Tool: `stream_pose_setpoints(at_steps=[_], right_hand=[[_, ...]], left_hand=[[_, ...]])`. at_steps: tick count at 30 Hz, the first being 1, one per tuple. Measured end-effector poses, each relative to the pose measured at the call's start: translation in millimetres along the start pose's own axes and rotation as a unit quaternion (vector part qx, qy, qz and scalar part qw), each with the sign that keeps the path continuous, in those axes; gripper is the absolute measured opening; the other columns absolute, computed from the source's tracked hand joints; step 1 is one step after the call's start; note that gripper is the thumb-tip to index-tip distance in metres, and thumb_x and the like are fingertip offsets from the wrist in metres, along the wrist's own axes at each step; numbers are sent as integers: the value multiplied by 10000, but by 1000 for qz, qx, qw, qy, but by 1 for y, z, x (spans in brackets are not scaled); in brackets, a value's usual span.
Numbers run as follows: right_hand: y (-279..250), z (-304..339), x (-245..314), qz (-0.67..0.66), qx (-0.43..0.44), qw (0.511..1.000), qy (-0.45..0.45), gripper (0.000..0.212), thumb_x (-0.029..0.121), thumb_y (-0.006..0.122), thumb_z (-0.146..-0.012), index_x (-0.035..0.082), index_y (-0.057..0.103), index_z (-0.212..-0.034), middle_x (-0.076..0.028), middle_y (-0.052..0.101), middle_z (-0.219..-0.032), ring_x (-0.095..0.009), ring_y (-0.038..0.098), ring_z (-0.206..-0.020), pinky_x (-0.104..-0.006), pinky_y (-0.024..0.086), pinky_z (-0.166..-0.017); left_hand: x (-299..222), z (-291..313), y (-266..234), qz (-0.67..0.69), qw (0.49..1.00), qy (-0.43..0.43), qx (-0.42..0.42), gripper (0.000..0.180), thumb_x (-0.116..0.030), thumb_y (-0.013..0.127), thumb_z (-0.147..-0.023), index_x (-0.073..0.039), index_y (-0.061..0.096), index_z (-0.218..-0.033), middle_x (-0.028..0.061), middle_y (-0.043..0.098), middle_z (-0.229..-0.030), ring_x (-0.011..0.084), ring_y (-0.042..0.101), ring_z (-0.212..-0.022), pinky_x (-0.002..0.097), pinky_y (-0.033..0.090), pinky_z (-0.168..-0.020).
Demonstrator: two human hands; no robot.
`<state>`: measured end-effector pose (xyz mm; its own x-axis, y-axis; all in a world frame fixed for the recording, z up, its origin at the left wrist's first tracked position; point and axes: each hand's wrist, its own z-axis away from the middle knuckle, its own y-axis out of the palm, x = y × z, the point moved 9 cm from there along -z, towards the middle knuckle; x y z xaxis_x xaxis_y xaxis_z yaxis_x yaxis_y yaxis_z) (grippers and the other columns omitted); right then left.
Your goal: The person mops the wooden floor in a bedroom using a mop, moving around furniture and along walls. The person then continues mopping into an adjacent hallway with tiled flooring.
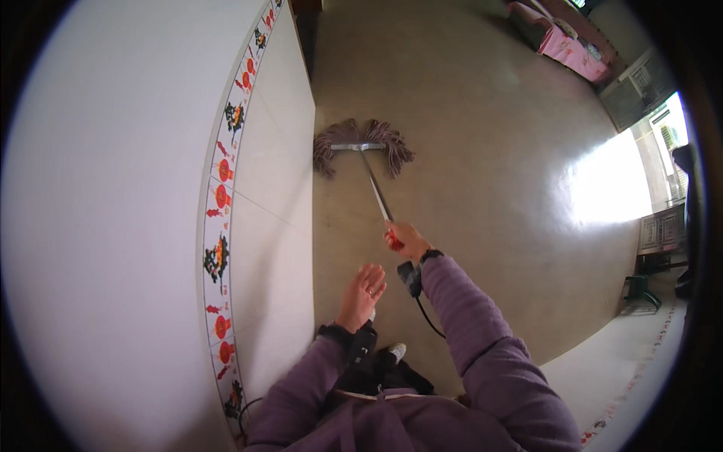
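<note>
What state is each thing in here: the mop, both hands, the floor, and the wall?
mop: head down flat on the floor beside the wall, strands spread, handle tilted back to the person.
right hand: closed around the mop handle's red grip.
left hand: open, fingers spread, holding nothing.
floor: bare, glossy, with a bright glare patch.
wall: white tiles with a patterned border strip.

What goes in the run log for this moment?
right hand: grips mop handle | left hand: open, empty | mop head: on floor by wall
</note>
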<state>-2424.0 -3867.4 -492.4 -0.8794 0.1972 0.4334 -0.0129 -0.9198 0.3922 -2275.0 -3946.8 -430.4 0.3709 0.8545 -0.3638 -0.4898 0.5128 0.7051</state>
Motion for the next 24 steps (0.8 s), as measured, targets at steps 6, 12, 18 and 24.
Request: stream_pose_setpoints(at_steps=[6,12,18,24], right_hand=[[7,0,-22,43,-48,998,-7,173,192,498,-895,25,460,-873,-66,505,-670,-105,457,-464,-213,397,-372],[-77,67,-100,58,-97,993,25,238,211,520,-869,25,494,-722,-70,465,-532,-139,437,-396,-272,327,-333],[-148,186,-173,62,-78,994,46,255,177,533,-861,39,494,-651,-14,413,-503,-96,364,-363,-234,244,-333],[-201,301,-264,71,-104,991,34,248,237,546,-856,43,504,-708,-31,468,-563,-98,414,-419,-255,283,-353]], left_hand=[[47,23,-43,30,991,-88,-93,416,-323,532,-895,-84,452,-1225,67,501,-1228,204,457,-1162,370,372,-971],[117,23,-26,-48,983,-175,-29,375,-393,455,-916,-96,482,-1142,31,509,-1146,188,432,-1097,408,305,-983],[214,31,-20,-120,932,-340,29,301,-389,446,-924,-101,536,-928,25,584,-892,171,532,-926,356,386,-894],[308,87,-41,-164,899,-407,-6,377,-387,537,-879,-21,486,-957,130,590,-905,257,592,-843,394,494,-794]])
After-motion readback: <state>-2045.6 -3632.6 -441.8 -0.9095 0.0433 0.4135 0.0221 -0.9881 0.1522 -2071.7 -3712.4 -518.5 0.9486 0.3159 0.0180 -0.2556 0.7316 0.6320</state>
